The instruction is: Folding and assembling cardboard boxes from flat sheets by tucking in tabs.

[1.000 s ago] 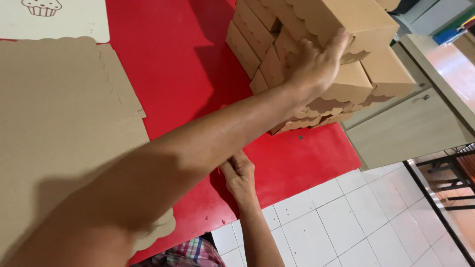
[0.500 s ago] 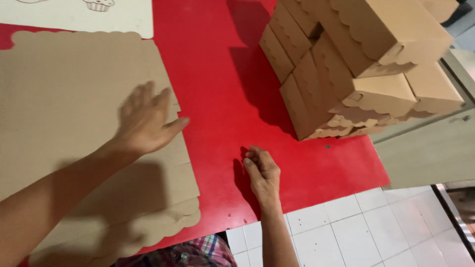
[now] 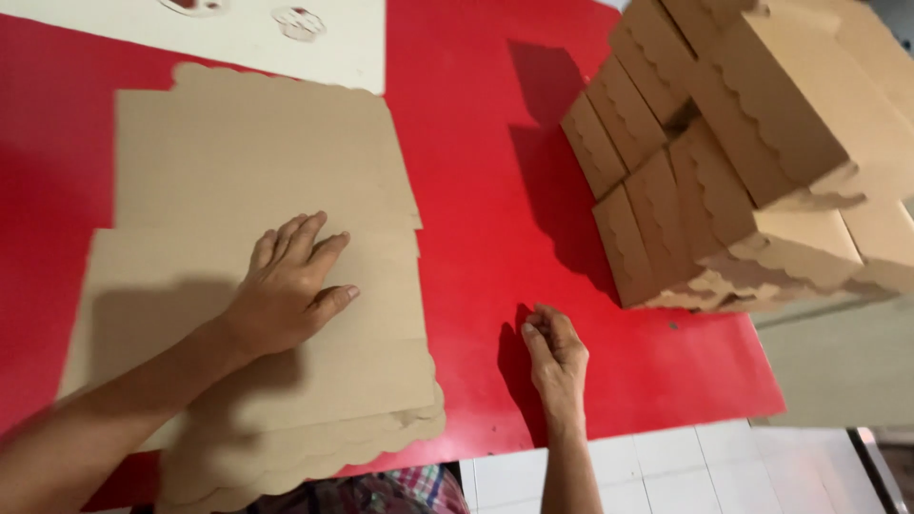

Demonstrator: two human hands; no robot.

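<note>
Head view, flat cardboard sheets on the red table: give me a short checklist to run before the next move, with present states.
1. Left hand flat on the top cardboard sheet: ok.
2. Right hand empty, resting on the red table: ok.
3. Sheet pile squared up: not ok, lower scalloped edges stick out.
4. Stack of folded boxes clear of both hands: ok.
5. Stack steady: cannot tell.

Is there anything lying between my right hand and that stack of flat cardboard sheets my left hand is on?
Nothing visible. The right hand rests on bare red table, and only a strip of that surface separates it from the flat cardboard sheets under the left hand. The folded boxes stand on the other side.
</note>
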